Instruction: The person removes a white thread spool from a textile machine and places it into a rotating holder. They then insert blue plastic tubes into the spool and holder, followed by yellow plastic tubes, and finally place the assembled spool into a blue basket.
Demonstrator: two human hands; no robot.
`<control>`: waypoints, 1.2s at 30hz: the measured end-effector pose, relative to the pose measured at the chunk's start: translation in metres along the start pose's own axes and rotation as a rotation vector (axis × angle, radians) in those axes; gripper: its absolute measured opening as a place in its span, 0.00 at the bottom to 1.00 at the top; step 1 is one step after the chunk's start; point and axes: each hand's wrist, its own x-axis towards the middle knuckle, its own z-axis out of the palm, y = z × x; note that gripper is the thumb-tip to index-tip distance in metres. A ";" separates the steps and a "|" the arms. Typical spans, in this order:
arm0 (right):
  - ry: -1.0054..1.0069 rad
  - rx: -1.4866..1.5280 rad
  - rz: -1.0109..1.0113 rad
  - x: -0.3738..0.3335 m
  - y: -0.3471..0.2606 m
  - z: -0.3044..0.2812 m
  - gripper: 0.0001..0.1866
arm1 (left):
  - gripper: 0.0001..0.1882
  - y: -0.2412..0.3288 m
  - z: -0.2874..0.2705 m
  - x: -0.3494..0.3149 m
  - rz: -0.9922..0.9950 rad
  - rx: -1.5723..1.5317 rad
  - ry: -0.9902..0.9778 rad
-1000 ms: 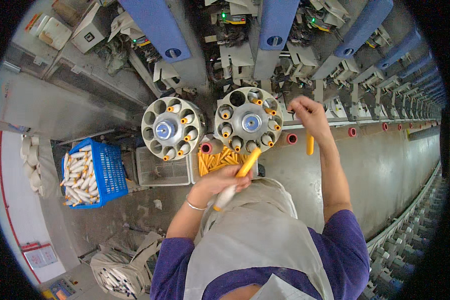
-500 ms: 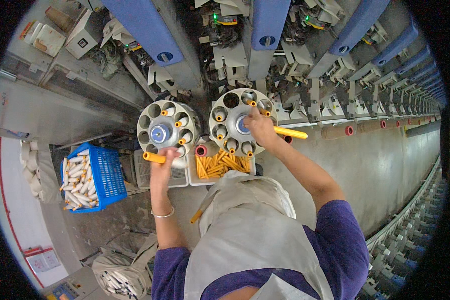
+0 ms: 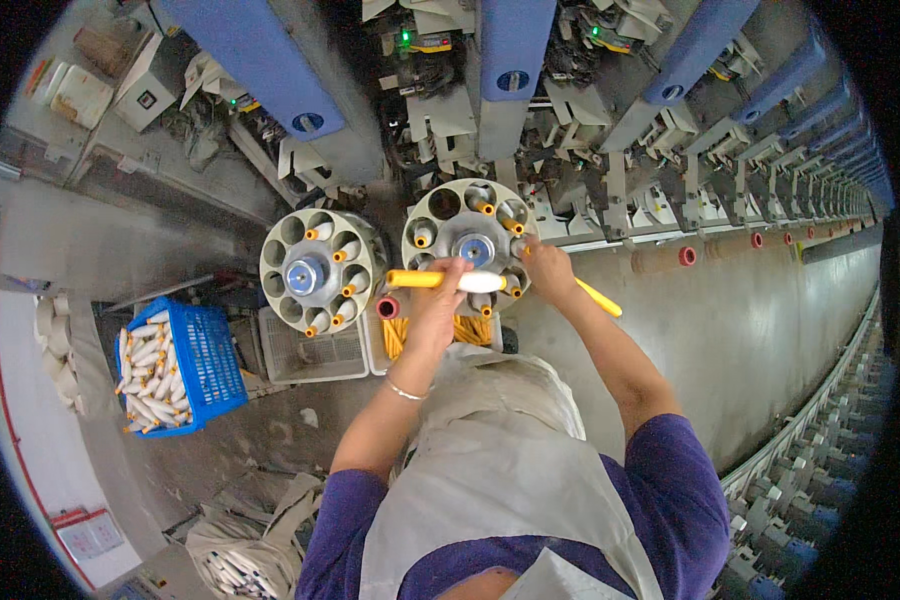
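Observation:
My left hand [image 3: 438, 305] is closed on a yarn bobbin, its white wound part [image 3: 483, 282] pointing right over the right round magazine [image 3: 448, 262]. A bare yellow tube end [image 3: 408, 278] juts out on the hand's other side; the palm hides whether both are one piece. My right hand [image 3: 548, 270] is at that magazine's right rim, fingers curled, with a slim yellow tube [image 3: 600, 298] sticking out beyond the wrist. White bobbins with yellow tips stand in several pockets there. To the left, a second round magazine [image 3: 305, 277] holds several bobbins along its right and lower pockets.
Below the magazines sit a pale crate [image 3: 315, 370] and a bin of yellow tubes [image 3: 395, 337]. A blue basket [image 3: 213, 360] of white bobbins is at left, a cloth sack [image 3: 232, 545] lower left. Machine units with blue posts [image 3: 513, 60] line the far side.
My left hand has come from the left magazine across to the right one, carrying the bobbin. The right hand has shifted from the hub to the right rim, its yellow tube tilting downward.

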 end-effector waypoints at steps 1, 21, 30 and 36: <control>0.057 0.110 0.068 -0.004 0.001 -0.011 0.13 | 0.10 -0.002 0.009 0.005 0.033 0.069 -0.008; -0.235 1.138 0.182 -0.019 -0.011 -0.160 0.24 | 0.16 0.034 -0.023 -0.040 0.455 0.858 -0.061; -0.306 0.890 -0.033 0.004 -0.117 -0.079 0.27 | 0.32 0.076 -0.101 -0.112 0.128 1.557 0.084; -0.411 0.736 -0.171 -0.030 -0.066 -0.082 0.22 | 0.19 0.092 -0.124 -0.096 0.098 1.995 0.059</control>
